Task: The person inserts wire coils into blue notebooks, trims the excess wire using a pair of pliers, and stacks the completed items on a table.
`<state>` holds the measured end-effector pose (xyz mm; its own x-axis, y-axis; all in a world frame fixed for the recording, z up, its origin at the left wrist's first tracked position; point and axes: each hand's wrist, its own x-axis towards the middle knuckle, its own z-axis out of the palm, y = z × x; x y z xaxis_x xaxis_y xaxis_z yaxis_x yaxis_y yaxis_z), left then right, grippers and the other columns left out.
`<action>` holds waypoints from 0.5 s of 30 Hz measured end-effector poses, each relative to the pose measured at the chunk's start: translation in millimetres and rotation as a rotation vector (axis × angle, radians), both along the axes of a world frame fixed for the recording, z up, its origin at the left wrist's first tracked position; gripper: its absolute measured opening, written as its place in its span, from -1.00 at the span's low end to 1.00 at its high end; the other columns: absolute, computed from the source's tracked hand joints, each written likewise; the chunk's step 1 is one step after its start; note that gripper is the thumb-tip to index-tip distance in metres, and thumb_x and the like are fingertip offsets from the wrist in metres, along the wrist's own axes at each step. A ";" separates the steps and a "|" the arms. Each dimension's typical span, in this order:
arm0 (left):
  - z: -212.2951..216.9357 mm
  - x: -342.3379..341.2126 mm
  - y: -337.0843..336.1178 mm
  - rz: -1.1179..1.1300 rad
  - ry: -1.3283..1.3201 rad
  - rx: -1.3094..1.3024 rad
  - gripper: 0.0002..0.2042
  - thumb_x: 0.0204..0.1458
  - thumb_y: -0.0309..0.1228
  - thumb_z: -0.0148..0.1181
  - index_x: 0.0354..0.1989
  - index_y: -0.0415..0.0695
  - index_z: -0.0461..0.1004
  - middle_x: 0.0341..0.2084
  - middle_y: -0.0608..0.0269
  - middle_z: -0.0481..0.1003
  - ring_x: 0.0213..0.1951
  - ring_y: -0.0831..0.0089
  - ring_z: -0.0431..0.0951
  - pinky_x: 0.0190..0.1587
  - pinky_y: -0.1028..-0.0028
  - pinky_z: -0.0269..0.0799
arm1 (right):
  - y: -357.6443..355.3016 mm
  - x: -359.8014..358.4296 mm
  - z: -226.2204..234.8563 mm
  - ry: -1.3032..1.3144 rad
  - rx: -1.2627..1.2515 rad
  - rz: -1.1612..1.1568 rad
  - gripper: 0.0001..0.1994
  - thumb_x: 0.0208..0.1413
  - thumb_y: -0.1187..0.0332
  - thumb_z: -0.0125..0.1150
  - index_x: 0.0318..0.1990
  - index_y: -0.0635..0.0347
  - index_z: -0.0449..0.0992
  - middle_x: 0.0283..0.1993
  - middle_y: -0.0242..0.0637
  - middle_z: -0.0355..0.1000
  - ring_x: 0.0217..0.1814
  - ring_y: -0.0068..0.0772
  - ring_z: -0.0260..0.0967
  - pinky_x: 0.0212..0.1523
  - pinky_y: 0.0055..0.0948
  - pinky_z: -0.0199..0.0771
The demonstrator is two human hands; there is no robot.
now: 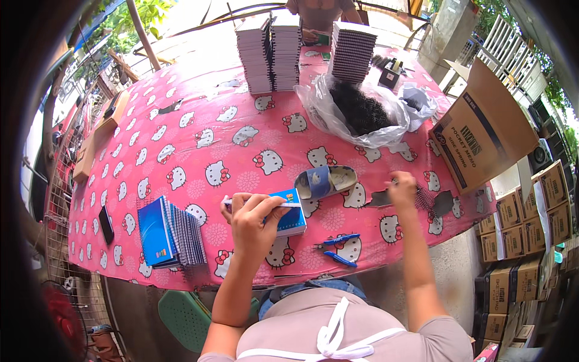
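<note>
My left hand (256,216) grips a small notebook with a blue and white cover (284,198), its fingers curled over the top edge. That notebook is held at a small pile of blue notebooks (293,225) near the table's front. My right hand (403,188) is over the table to the right, fingers bent together, beside loose black spiral coils (427,204). Whatever it may hold is too small to make out. Between the hands lie blue-handled cutting pliers (341,248), and a blue slipper (325,182) rests just beyond the notebooks.
A leaning row of blue spiral notebooks (172,234) and a phone (106,224) lie left. Farther off stand tall notebook stacks (351,53), a plastic bag of black coils (362,111) and a tape dispenser (392,73). An open carton (482,130) stands right. Another person (322,13) sits opposite.
</note>
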<state>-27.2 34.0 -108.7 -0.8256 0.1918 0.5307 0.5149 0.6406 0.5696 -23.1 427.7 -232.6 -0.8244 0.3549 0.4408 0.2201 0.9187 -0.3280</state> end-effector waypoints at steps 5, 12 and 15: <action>-0.4 -1.0 -2.9 0.028 0.015 -0.015 -0.85 -0.18 -0.33 0.40 -0.38 0.04 0.64 -0.44 0.50 0.55 -0.26 0.43 0.39 0.03 0.22 0.01 | 31.5 12.6 -7.9 -0.282 0.074 -0.125 -0.83 0.02 0.31 0.26 -0.26 0.15 0.54 -0.25 -0.11 0.48 -0.19 0.00 0.45 -0.13 -0.11 0.43; 0.5 1.9 -5.5 0.020 0.028 -0.030 -0.81 -0.17 -0.33 0.41 -0.31 0.04 0.65 -0.42 0.50 0.56 -0.25 0.46 0.40 0.04 0.29 0.02 | -13.2 -5.7 41.8 -0.010 -0.093 -0.046 -0.88 0.05 0.51 0.15 -0.24 0.23 0.53 -0.28 -0.09 0.48 -0.13 -0.05 0.44 -0.12 -0.14 0.44; 2.5 3.0 -1.8 0.020 -0.012 0.039 -0.79 -0.14 -0.22 0.40 -0.32 0.05 0.63 -0.38 0.47 0.56 -0.22 0.45 0.41 0.07 0.15 -0.04 | -109.9 2.3 88.9 0.188 -0.202 0.513 -0.76 0.01 0.62 0.16 -0.14 0.25 0.56 -0.27 -0.13 0.51 -0.28 -0.20 0.49 -0.24 -0.33 0.49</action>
<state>-24.2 32.2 -106.2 -0.8353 0.1544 0.5277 0.4953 0.6281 0.6001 -20.9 317.8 -143.7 -0.8275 0.0235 0.5609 -0.3151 0.8075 -0.4987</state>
